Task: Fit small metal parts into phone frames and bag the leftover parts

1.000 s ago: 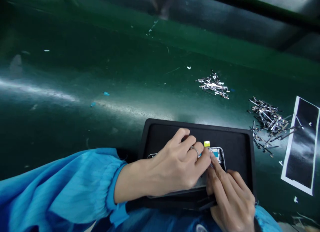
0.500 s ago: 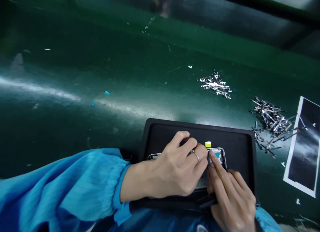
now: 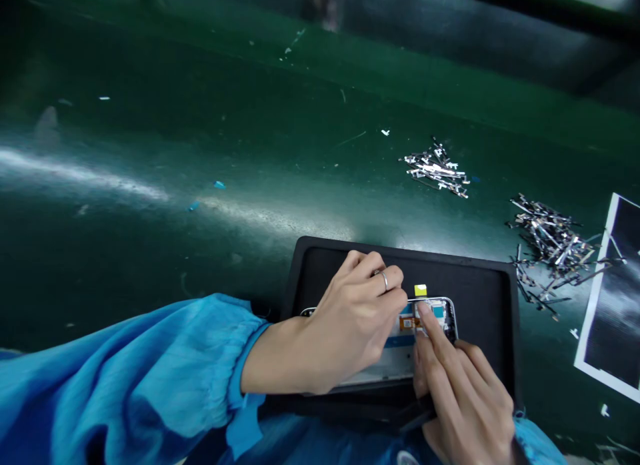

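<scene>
A phone frame with exposed blue and orange inner parts lies in a black tray at the near edge of the green work surface. My left hand, a ring on one finger, rests over the frame's left part with its fingers curled and pinched together near the frame's top edge. My right hand lies on the frame's right side, its index finger stretched out and pressing on the parts at the top. A small yellow tab sits just above the frame. What my left fingers pinch is too small to see.
Two heaps of small metal strips lie on the green surface, one behind the tray and one to its right. A black sheet with a white border lies at the far right. Small scraps dot the surface.
My left hand has drawn back to the left and lifted its fingers, uncovering the blue and orange parts of the frame. My right index finger stays pressed at the frame's top.
</scene>
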`<state>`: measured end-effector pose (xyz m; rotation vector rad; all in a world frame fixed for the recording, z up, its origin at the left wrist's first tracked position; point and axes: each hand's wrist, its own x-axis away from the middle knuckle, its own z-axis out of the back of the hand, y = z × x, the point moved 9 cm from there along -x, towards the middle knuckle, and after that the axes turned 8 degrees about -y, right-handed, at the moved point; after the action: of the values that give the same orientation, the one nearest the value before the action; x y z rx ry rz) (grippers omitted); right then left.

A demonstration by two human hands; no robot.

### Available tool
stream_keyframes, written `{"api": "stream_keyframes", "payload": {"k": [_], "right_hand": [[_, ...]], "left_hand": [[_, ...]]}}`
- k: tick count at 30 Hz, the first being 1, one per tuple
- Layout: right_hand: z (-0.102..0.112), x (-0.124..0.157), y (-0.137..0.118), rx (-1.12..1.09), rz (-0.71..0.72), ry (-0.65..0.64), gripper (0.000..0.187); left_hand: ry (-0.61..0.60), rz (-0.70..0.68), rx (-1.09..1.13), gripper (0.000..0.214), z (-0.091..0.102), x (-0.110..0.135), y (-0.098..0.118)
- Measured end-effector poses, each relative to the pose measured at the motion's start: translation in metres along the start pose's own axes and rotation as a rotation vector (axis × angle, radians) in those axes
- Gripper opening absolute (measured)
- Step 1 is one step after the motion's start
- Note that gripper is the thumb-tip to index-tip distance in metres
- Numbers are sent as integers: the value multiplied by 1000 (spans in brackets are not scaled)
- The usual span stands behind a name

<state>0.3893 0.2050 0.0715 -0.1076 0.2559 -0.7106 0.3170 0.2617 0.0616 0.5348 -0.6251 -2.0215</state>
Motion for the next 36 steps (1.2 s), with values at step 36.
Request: {"api": "stream_keyframes", "payload": {"k": [36], "right_hand": [[-10,-9,-13,109,103,-89,31]], "left_hand": [[-222,54,74,24,1,9,-14]]}}
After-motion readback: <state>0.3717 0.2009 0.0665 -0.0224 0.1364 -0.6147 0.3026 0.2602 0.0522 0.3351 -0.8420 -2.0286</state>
